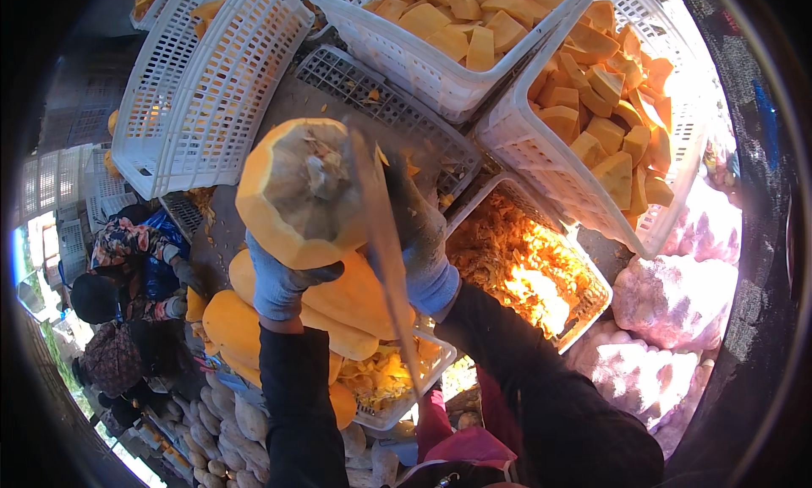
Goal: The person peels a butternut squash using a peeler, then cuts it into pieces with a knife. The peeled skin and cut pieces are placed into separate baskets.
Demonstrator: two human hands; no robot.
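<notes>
My left hand (286, 278), in a pale blue glove with dark palm, grips a large peeled pumpkin (303, 202) from below. Its stem end faces up, with a patch of greyish skin around the stem and orange flesh at the sides. On its right, my gloved right hand (425, 255) is closed on a long knife (385, 234). The blade is smeared by motion and runs beside the pumpkin's right edge; the handle is hidden. Under my hands lie several peeled pumpkins (338, 331), smooth and orange.
White crates of cut pumpkin chunks (605, 107) stand ahead and right. A crate of shredded peelings (516, 260) sits right of my forearm. An upright white crate (211, 82) is far left. Net sacks (672, 293) line the right side. Other people (127, 268) work at left, near piled tan gourds (224, 429).
</notes>
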